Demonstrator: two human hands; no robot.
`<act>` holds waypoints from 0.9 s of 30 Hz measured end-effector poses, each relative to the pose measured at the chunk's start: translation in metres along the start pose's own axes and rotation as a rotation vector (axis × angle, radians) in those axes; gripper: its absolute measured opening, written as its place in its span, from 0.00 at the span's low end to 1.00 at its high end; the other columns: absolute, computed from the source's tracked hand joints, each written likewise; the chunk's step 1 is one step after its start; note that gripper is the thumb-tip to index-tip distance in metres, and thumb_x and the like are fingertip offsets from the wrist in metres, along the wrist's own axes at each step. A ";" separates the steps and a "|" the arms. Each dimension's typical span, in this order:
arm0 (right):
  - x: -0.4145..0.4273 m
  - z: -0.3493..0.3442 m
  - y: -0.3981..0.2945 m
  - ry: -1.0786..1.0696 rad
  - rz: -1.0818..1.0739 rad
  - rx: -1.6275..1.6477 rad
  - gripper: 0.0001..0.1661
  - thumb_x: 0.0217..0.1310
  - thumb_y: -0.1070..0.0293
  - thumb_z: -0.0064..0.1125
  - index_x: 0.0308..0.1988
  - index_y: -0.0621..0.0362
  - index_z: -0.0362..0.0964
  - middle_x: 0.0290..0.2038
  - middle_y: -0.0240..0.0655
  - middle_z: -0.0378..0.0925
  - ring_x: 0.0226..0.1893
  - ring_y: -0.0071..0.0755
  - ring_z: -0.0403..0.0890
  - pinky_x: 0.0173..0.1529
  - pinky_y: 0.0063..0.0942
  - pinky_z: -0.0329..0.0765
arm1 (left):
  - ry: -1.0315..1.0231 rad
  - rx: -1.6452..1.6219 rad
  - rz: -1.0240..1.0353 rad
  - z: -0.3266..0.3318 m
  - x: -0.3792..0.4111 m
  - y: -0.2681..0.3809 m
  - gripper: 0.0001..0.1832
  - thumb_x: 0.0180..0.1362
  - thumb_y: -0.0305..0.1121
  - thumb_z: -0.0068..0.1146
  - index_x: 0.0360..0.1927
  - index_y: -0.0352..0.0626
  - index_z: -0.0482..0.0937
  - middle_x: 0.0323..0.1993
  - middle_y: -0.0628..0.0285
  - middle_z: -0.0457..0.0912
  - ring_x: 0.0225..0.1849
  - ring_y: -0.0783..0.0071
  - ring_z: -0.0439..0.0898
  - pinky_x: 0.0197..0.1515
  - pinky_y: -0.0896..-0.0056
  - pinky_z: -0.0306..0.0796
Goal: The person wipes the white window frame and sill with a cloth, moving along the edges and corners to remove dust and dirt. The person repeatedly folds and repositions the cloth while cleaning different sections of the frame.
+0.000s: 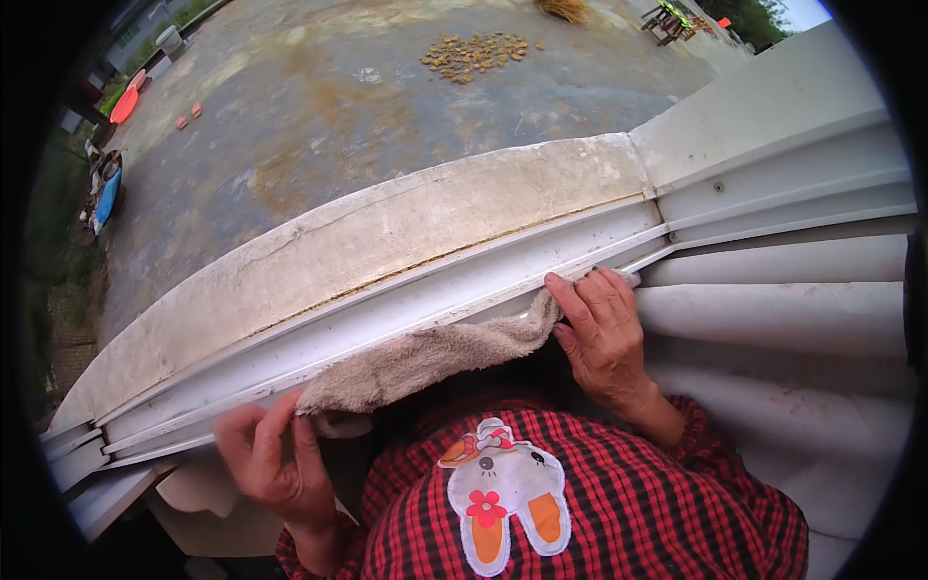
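A beige terry cloth (428,359) hangs in a long, loose strip along the inner edge of a white window frame (449,272). My left hand (279,460) pinches its left end between thumb and fingers, just beside the frame's lower rail. At the other end, my right hand (605,333) holds the bunched cloth, with the fingertips over the inner rail near the frame's right corner. Dark specks of dirt mark the white tracks. Between the hands the cloth sags slightly towards my red and black checked garment (623,493), which bears a rabbit patch (504,478).
Beyond the frame runs a stained outer sill (406,217). A pale curtain (776,312) hangs in folds at my right. Outside lies a concrete yard (290,130) with a patch of small brown pieces (475,56), a red basin (124,105) and a wooden stand (667,23).
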State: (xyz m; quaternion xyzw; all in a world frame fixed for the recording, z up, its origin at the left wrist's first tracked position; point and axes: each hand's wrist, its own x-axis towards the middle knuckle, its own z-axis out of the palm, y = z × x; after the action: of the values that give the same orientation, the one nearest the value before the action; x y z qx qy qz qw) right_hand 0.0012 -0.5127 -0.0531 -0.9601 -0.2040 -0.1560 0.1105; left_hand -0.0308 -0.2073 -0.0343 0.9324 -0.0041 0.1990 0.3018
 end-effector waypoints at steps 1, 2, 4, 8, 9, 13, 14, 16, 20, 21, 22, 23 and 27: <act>0.003 0.004 -0.011 -0.015 -0.031 -0.021 0.30 0.50 0.72 0.56 0.56 0.58 0.67 0.37 0.46 0.71 0.41 0.48 0.74 0.55 0.46 0.69 | 0.024 -0.023 -0.062 -0.005 0.001 -0.003 0.09 0.51 0.19 0.57 0.37 0.35 0.81 0.28 0.61 0.70 0.31 0.74 0.68 0.36 0.76 0.64; 0.005 0.008 -0.020 -0.040 -0.073 -0.117 0.29 0.51 0.71 0.53 0.56 0.59 0.66 0.36 0.48 0.71 0.41 0.49 0.74 0.54 0.46 0.70 | 0.043 -0.076 -0.172 -0.010 0.000 -0.008 0.07 0.56 0.22 0.54 0.38 0.35 0.81 0.25 0.64 0.70 0.29 0.77 0.68 0.35 0.79 0.63; 0.013 0.010 -0.036 -0.069 -0.110 -0.107 0.29 0.53 0.70 0.50 0.57 0.61 0.66 0.36 0.48 0.71 0.41 0.49 0.74 0.54 0.45 0.70 | 0.022 -0.456 -0.592 -0.027 -0.016 -0.031 0.10 0.62 0.27 0.50 0.44 0.35 0.77 0.26 0.65 0.73 0.28 0.80 0.70 0.34 0.81 0.64; 0.027 0.021 -0.072 -0.088 -0.288 0.132 0.28 0.54 0.68 0.48 0.56 0.62 0.66 0.37 0.45 0.70 0.43 0.45 0.72 0.55 0.41 0.68 | 0.089 -0.930 -0.511 -0.052 -0.029 -0.086 0.15 0.65 0.30 0.46 0.53 0.35 0.69 0.36 0.58 0.78 0.37 0.74 0.76 0.40 0.75 0.71; 0.031 0.027 -0.082 -0.076 -0.327 0.197 0.28 0.53 0.67 0.48 0.55 0.62 0.66 0.38 0.45 0.70 0.43 0.44 0.72 0.55 0.40 0.68 | 0.226 -0.894 -0.519 -0.049 -0.032 -0.098 0.16 0.66 0.30 0.45 0.55 0.35 0.68 0.40 0.56 0.78 0.40 0.72 0.77 0.42 0.72 0.71; 0.045 0.056 -0.122 -0.005 -0.451 0.422 0.30 0.49 0.68 0.50 0.56 0.58 0.67 0.39 0.38 0.70 0.43 0.37 0.72 0.52 0.32 0.70 | 0.433 -0.662 -0.460 -0.057 -0.028 -0.102 0.16 0.68 0.30 0.40 0.56 0.33 0.65 0.50 0.49 0.75 0.48 0.64 0.76 0.52 0.68 0.70; 0.047 0.058 -0.126 -0.012 -0.463 0.441 0.30 0.49 0.68 0.50 0.56 0.58 0.67 0.40 0.38 0.70 0.43 0.36 0.72 0.52 0.32 0.70 | 0.468 -0.581 -0.420 -0.054 -0.024 -0.089 0.17 0.68 0.31 0.40 0.56 0.33 0.65 0.50 0.49 0.75 0.48 0.64 0.76 0.53 0.68 0.69; 0.051 0.063 -0.129 -0.023 -0.473 0.483 0.30 0.49 0.69 0.51 0.55 0.59 0.67 0.40 0.37 0.70 0.43 0.34 0.72 0.52 0.30 0.70 | 0.370 -0.305 -0.399 -0.045 -0.014 -0.068 0.16 0.66 0.29 0.41 0.55 0.33 0.65 0.48 0.52 0.75 0.48 0.65 0.75 0.55 0.67 0.67; 0.048 0.060 -0.117 -0.041 -0.399 0.523 0.27 0.50 0.68 0.50 0.53 0.60 0.68 0.43 0.36 0.72 0.44 0.33 0.73 0.50 0.29 0.71 | 0.084 -0.030 -0.060 -0.013 -0.029 -0.062 0.18 0.60 0.29 0.49 0.53 0.33 0.67 0.45 0.55 0.75 0.48 0.64 0.74 0.55 0.65 0.65; 0.047 0.057 -0.113 -0.030 -0.353 0.548 0.23 0.51 0.69 0.52 0.50 0.59 0.69 0.43 0.36 0.74 0.45 0.33 0.75 0.49 0.29 0.71 | 0.029 0.080 0.036 -0.008 -0.032 -0.058 0.19 0.58 0.28 0.51 0.52 0.34 0.67 0.44 0.55 0.75 0.48 0.64 0.73 0.55 0.64 0.64; 0.045 0.055 -0.106 -0.033 -0.342 0.556 0.22 0.51 0.69 0.53 0.49 0.59 0.70 0.43 0.35 0.75 0.45 0.33 0.76 0.49 0.29 0.71 | 0.030 0.021 0.009 -0.002 -0.036 -0.057 0.19 0.56 0.29 0.52 0.51 0.34 0.68 0.44 0.55 0.75 0.49 0.62 0.73 0.55 0.64 0.65; 0.043 0.053 -0.098 -0.036 -0.329 0.562 0.21 0.52 0.70 0.53 0.48 0.59 0.70 0.42 0.35 0.75 0.44 0.32 0.76 0.49 0.29 0.71 | 0.031 -0.039 -0.017 0.004 -0.040 -0.055 0.20 0.54 0.29 0.54 0.51 0.33 0.69 0.44 0.55 0.75 0.49 0.61 0.73 0.55 0.63 0.65; 0.036 0.042 -0.063 -0.032 -0.306 0.532 0.17 0.50 0.72 0.56 0.44 0.58 0.71 0.40 0.34 0.77 0.42 0.33 0.78 0.49 0.29 0.71 | -0.075 0.083 0.113 0.016 -0.028 -0.027 0.22 0.47 0.26 0.56 0.48 0.33 0.71 0.43 0.53 0.76 0.47 0.55 0.73 0.53 0.61 0.67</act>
State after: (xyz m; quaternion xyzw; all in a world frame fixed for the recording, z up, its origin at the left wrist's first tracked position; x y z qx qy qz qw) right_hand 0.0168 -0.4322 -0.0700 -0.8579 -0.3817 -0.0970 0.3302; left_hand -0.0472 -0.1974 -0.0715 0.9491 -0.0598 0.1808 0.2508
